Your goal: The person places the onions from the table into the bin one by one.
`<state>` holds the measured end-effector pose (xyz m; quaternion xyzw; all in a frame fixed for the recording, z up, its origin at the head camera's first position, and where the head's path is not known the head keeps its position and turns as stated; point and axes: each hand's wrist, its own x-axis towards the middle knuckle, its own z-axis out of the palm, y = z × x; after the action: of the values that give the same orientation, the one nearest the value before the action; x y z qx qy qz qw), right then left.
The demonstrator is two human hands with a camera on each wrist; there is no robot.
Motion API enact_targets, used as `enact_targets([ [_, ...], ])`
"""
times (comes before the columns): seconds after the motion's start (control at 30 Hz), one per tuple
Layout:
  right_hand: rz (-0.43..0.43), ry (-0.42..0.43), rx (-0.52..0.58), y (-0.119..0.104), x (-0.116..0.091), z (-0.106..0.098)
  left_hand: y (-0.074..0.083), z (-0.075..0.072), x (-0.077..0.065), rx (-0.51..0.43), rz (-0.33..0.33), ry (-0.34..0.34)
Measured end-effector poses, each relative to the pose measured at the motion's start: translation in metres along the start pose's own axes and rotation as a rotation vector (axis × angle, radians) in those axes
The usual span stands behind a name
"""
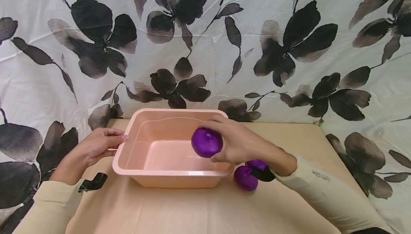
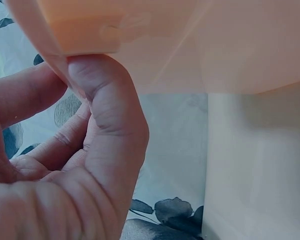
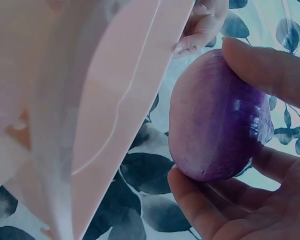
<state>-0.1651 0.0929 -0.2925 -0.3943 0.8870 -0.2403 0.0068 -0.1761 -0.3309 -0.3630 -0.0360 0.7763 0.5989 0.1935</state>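
My right hand [image 1: 236, 139] grips a glossy round purple onion [image 1: 207, 142] between thumb and fingers, over the right part of a pink plastic tub [image 1: 170, 173]. In the right wrist view the onion [image 3: 215, 120] shows a paler side, with the thumb on top and fingers beneath. My left hand [image 1: 97, 145] pinches the tub's left rim. The left wrist view shows the left thumb [image 2: 107, 95] against the tub wall [image 2: 175, 45]. Beside the tub's right front corner lies another purple onion [image 1: 245, 178], and a further purple one [image 1: 256, 163] is partly hidden behind the right wrist.
The tub stands on a beige-covered table [image 1: 205, 209]. Behind and at both sides hangs a white cloth [image 1: 212, 55] with dark flowers. A black strap piece [image 1: 93, 183] juts from the left wrist, and another [image 1: 264, 174] from the right.
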Motion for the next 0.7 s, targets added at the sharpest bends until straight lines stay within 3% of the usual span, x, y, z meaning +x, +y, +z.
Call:
enact_targets([
  [0.17,-0.02,-0.026,-0.012,-0.002,0.013,0.001,0.002,0.002,0.0,0.003,-0.002,0.006],
  [0.43,-0.139,-0.021,-0.015,-0.003,0.038,0.001,0.004,0.004,0.001,0.006,-0.001,0.02],
  [0.7,-0.176,-0.048,0.025,-0.005,0.062,0.004,0.005,0.007,0.002,0.001,0.0,0.026],
])
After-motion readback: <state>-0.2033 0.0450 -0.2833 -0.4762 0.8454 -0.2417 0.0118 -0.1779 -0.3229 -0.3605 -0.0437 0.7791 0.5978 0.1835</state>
